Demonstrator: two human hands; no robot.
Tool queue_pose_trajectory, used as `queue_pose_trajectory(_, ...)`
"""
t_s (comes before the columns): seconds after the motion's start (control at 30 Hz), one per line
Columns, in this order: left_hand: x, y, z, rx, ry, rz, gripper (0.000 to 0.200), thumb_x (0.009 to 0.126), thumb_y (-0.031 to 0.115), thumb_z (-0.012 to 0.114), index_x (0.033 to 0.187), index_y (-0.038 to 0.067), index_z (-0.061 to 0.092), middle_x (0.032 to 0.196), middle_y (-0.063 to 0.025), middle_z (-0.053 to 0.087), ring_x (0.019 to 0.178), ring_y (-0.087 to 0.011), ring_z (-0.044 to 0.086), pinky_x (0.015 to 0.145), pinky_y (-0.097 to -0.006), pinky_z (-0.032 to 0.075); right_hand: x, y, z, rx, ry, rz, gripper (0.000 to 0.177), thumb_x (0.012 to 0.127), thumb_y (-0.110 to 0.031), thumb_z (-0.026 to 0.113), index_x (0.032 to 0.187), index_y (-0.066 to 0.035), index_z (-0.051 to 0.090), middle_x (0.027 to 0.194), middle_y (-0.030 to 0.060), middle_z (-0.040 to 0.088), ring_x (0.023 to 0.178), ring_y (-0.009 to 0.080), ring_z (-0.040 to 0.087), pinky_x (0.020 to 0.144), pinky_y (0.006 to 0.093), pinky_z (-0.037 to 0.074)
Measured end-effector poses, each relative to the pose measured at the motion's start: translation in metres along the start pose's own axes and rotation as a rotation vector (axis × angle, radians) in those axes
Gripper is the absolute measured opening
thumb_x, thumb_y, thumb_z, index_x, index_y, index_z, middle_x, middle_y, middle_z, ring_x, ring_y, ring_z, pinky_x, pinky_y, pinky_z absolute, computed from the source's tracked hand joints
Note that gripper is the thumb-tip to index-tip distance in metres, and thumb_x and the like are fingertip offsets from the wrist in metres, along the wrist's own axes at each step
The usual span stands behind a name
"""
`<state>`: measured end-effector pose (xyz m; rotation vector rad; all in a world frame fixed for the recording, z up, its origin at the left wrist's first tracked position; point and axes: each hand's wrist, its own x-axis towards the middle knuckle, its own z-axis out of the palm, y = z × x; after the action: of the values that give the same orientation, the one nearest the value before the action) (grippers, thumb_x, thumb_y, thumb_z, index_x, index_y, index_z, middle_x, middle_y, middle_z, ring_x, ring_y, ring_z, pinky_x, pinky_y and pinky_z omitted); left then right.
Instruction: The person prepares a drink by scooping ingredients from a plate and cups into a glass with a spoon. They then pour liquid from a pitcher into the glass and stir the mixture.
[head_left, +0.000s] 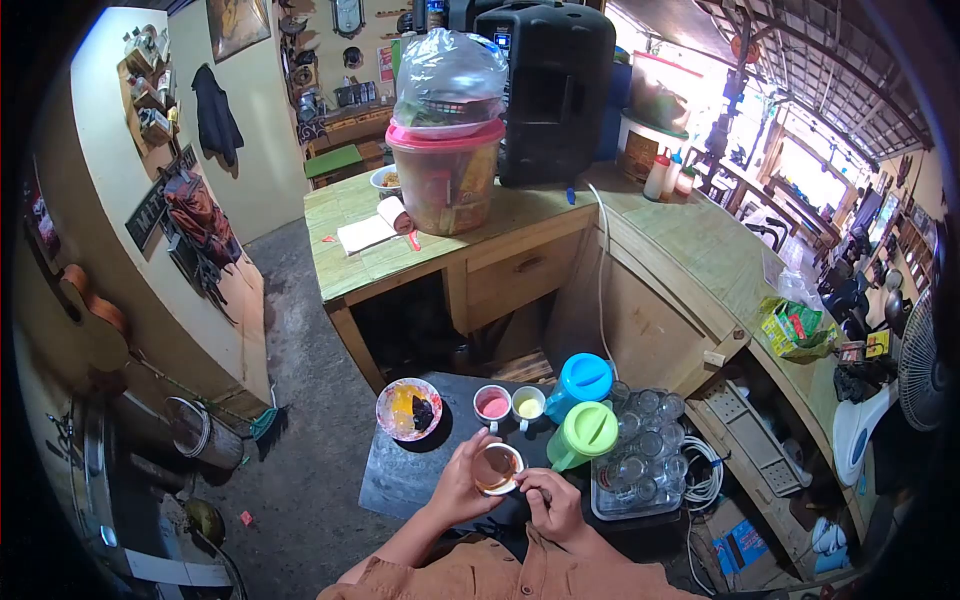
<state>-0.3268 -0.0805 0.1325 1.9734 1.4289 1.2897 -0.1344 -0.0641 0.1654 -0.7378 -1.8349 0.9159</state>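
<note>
A white cup (498, 468) with brown contents is tilted toward me, held above the dark table (388, 482). My left hand (462, 484) wraps its left side, thumb and fingers around the wall. Curled at the cup's right edge, my right hand (550, 500) pinches it there. Just beyond stand two more cups, one with pink contents (492, 402) and one with pale yellow contents (528, 403). To the left sits a patterned bowl (408, 410) with yellow and black food in it.
A green lidded pitcher (585, 435) and a blue one (580, 385) stand right of the cups. Beside them, a clear tray (640, 508) holds several upturned glasses (650, 445). A wooden counter (400, 272) carries a pink-lidded tub (445, 180) and a black speaker (555, 95).
</note>
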Motion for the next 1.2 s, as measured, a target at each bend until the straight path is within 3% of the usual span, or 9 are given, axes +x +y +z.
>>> queue_pose_trajectory(0.5, 0.002, 0.005, 0.004, -0.018, -0.033, -0.073, 0.106, 0.061, 0.015, 0.084, 0.148, 0.007, 0.024, 0.126, -0.0179, 0.057, 0.115, -0.0366, 0.056, 0.099, -0.0441, 0.042, -0.009, 0.008, 0.002, 0.158, 0.131, 0.145, 0.029, 0.100, -0.021, 0.049, 0.085, 0.002, 0.057, 0.094, 0.0162, 0.067, 0.084, 0.0210, 0.066, 0.078, 0.0329, 0.052)
queue_pose_trajectory(0.63, 0.002, 0.003, 0.006, 0.042, 0.018, -0.145, 0.100, 0.062, 0.012, 0.082, 0.146, 0.006, 0.029, 0.124, -0.0171, 0.057, 0.112, -0.0364, 0.054, 0.097, -0.0428, 0.044, -0.015, 0.021, -0.001, 0.313, 0.203, 0.174, 0.031, 0.103, -0.026, 0.045, 0.088, 0.001, 0.053, 0.099, 0.0174, 0.064, 0.086, 0.0218, 0.065, 0.083, 0.0345, 0.051)
queue_pose_trajectory(0.77, -0.004, -0.012, 0.009, 0.115, 0.080, -0.274, 0.097, 0.063, 0.012, 0.080, 0.146, 0.006, 0.030, 0.122, -0.0184, 0.057, 0.112, -0.0377, 0.054, 0.097, -0.0433, 0.045, -0.020, 0.034, -0.005, 0.453, 0.350, 0.228, 0.025, 0.104, -0.020, 0.041, 0.091, -0.001, 0.049, 0.100, 0.0175, 0.062, 0.087, 0.0222, 0.063, 0.084, 0.0363, 0.052)
queue_pose_trajectory(0.9, -0.011, -0.025, 0.007, 0.085, 0.130, -0.315, 0.097, 0.063, 0.010, 0.079, 0.146, 0.006, 0.030, 0.121, -0.0199, 0.056, 0.113, -0.0374, 0.055, 0.096, -0.0428, 0.046, -0.024, 0.046, -0.012, 0.299, 0.377, 0.200, 0.023, 0.101, -0.014, 0.046, 0.087, 0.002, 0.054, 0.097, 0.0150, 0.065, 0.084, 0.0198, 0.065, 0.079, 0.0326, 0.052)
queue_pose_trajectory(0.97, -0.012, -0.024, 0.006, -0.006, 0.147, -0.351, 0.099, 0.062, 0.009, 0.079, 0.147, 0.006, 0.028, 0.122, -0.0204, 0.056, 0.113, -0.0375, 0.056, 0.097, -0.0423, 0.046, -0.024, 0.049, -0.013, 0.007, 0.251, 0.153, 0.018, 0.097, -0.009, 0.049, 0.085, 0.002, 0.056, 0.097, 0.0157, 0.066, 0.081, 0.0215, 0.066, 0.077, 0.0321, 0.052)
queue_pose_trajectory(1.0, -0.012, -0.024, 0.005, -0.001, 0.153, -0.361, 0.101, 0.061, 0.008, 0.079, 0.147, 0.006, 0.027, 0.122, -0.0204, 0.055, 0.114, -0.0376, 0.056, 0.097, -0.0420, 0.046, -0.026, 0.053, -0.011, -0.049, 0.206, 0.175, 0.011, 0.093, -0.005, 0.052, 0.088, 0.001, 0.059, 0.099, 0.0165, 0.067, 0.085, 0.0267, 0.067, 0.079, 0.0336, 0.052)
queue_pose_trajectory(1.1, -0.013, -0.029, 0.004, 0.011, 0.152, -0.368, 0.103, 0.060, 0.008, 0.080, 0.148, 0.006, 0.025, 0.122, -0.0204, 0.055, 0.114, -0.0375, 0.057, 0.097, -0.0415, 0.046, -0.025, 0.055, -0.006, -0.154, 0.022, 0.164, 0.010, 0.092, -0.005, 0.053, 0.091, 0.001, 0.061, 0.101, 0.0167, 0.067, 0.092, 0.0313, 0.066, 0.083, 0.0364, 0.052)
queue_pose_trajectory(1.2, -0.012, -0.029, 0.003, 0.005, 0.146, -0.360, 0.104, 0.060, 0.008, 0.080, 0.148, 0.006, 0.023, 0.122, -0.0206, 0.055, 0.114, -0.0376, 0.057, 0.097, -0.0413, 0.046, -0.030, 0.062, 0.000, -0.165, 0.002, 0.121, 0.010, 0.092, -0.003, 0.053, 0.091, 0.002, 0.061, 0.101, 0.0161, 0.068, 0.092, 0.0300, 0.067, 0.080, 0.0346, 0.052)
